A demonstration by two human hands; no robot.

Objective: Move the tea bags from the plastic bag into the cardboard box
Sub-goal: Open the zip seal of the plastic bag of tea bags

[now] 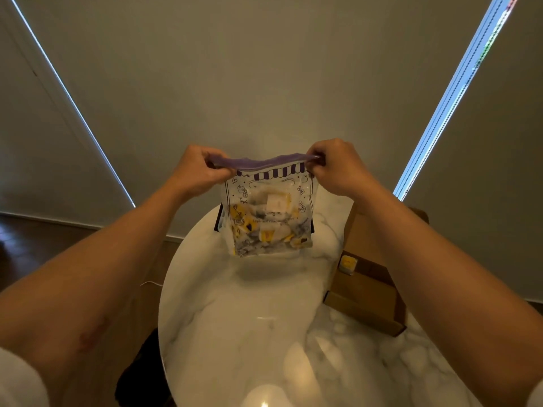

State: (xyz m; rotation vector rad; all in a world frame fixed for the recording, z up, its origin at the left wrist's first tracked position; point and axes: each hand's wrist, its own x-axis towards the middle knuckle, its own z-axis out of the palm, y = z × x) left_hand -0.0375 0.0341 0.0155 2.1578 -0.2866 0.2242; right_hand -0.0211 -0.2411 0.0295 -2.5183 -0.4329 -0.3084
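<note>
- Head view: the left hand (pixel 199 168) and right hand (pixel 332 165) each pinch one end of the purple zip strip (pixel 261 162), fingers curled tight round it. This keeps the plastic bag (pixel 269 210) hanging upright above the marble table (pixel 249 304), probably to work the seal apart.
- The tea bags (pixel 270 233) sit heaped in the bag's lower half, so none can spill.
- The cardboard box (pixel 367 292) lies open on the right, near the bag for a short transfer; a lone tea bag (pixel 348 264) rests inside it.
</note>
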